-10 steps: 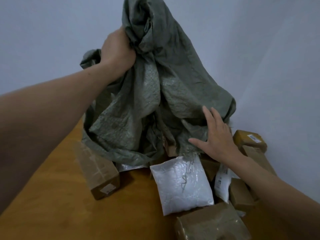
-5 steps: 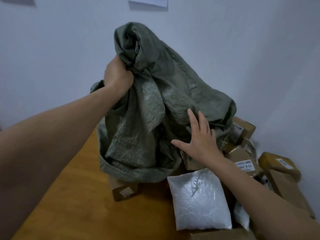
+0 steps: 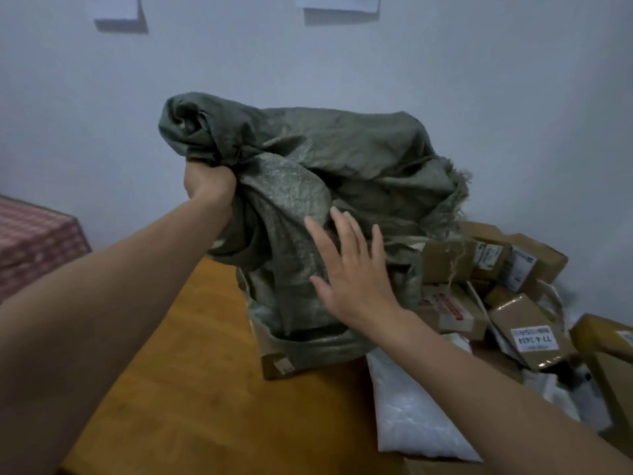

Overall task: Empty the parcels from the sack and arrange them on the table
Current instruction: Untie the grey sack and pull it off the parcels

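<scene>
Green woven sack: crumpled and lifted over the tabletop; hem sagging low
Left hand: I see it fisted round bunched cloth at the sack's upper left
Right hand: fingers spread wide, laid on the sack's front
Brown boxes: heaped right of the sack; one box pokes from beneath its hem
White padded bag: below the sack's right side, on the tabletop

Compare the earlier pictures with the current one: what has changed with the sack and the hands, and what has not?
The left hand has lowered the bunched end of the sack, which now slumps rightward instead of hanging tall. The right hand moved from the sack's lower right edge to its front. Unchanged: left grip, right hand open, white parcel and brown boxes on the table.
</scene>
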